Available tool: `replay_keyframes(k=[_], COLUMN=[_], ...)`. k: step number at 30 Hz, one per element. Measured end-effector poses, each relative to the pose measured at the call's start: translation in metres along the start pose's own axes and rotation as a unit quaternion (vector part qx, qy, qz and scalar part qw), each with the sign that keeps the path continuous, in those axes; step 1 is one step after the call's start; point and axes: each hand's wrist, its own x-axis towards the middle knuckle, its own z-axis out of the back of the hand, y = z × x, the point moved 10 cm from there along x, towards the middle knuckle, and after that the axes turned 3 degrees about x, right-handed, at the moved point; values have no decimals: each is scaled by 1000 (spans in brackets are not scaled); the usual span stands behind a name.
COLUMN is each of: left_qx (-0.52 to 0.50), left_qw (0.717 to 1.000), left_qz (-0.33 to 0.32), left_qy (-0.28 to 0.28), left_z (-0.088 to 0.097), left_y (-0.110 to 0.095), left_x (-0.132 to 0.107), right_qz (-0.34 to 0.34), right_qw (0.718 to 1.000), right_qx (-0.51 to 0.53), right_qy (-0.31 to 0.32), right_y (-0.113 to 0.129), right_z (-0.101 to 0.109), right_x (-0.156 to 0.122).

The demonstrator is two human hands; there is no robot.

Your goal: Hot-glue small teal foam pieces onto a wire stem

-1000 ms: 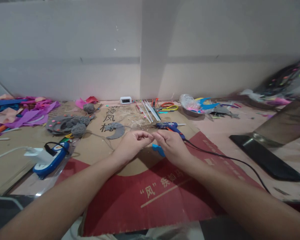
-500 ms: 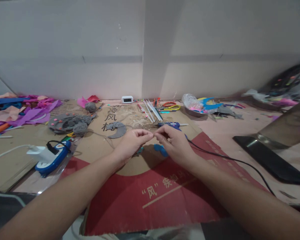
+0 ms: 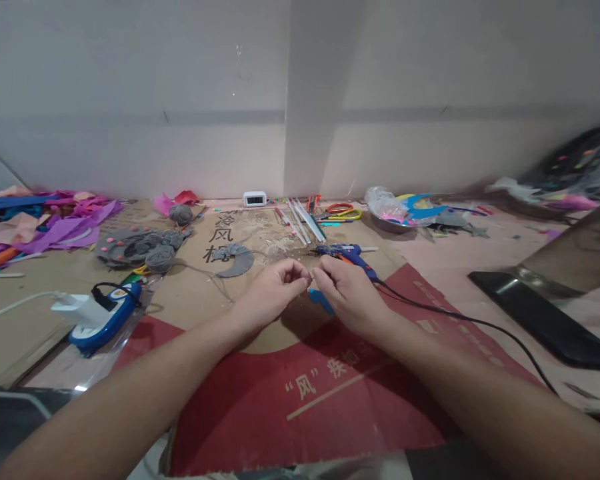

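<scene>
Brown-and-red cardboard [image 3: 330, 400] is covering your worktop [image 3: 485, 257]; your left hand [image 3: 273, 293] and right hand [image 3: 350, 297] are each pinching a pale scrap [image 3: 311, 275], too small to identify, beside the glue gun [image 3: 347, 253]; it is probably light and flimsy, so fingertips at its ends are suiting it; both hands are sitting slightly lower than before.

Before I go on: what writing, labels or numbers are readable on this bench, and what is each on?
"冷风": black, stacked, on the brown part of the cardboard sheet; a third character below is partly hidden by the grey crescent.
"风": white, in quote marks, on the sheet's red part; the characters after it are blurred.
Digital clock: display too small to read.
Blue device: its sticker is too small to read.
</scene>
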Motion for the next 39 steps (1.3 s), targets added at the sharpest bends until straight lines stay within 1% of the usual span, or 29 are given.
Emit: replay_keyframes(k=[3,7,9,11,16,18,25,33,36,39], left_qx=[-5,-56,-80,-95,-95,-84,-74,-87,-90,-84], left_qw=[1000,998,996,994,993,994,995,994,994,994], left_qz=[-15,27,44,51,63,73,60,63,60,62], left_qy=[-3,-4,-15,-23,-14,-7,-14,15,16,17], left_z=[-1,1,4,7,6,4,6,-2,-3,7], left_y=[-4,3,6,7,10,12,10,8,3,-5], left_x=[0,0,1,2,3,3,2,1,0,1], right_qz=[-5,-23,-17,-2,24,29,17,7,-4,-20], right_qw=[1000,997,994,992,995,996,999,1000,1000,996], right_qx=[8,74,109,121,100,87,43,14,25,86], right_qy=[-3,-13,-25,-32,-8,-11,-17,-9,-8,-9], right_y=[-3,-10,-10,-8,-4,-3,-1,0,-4,-9], right_z=[2,6,9,10,3,3,6,2,2,3], right_x=[0,-2,-1,-1,2,3,2,2,1,0])
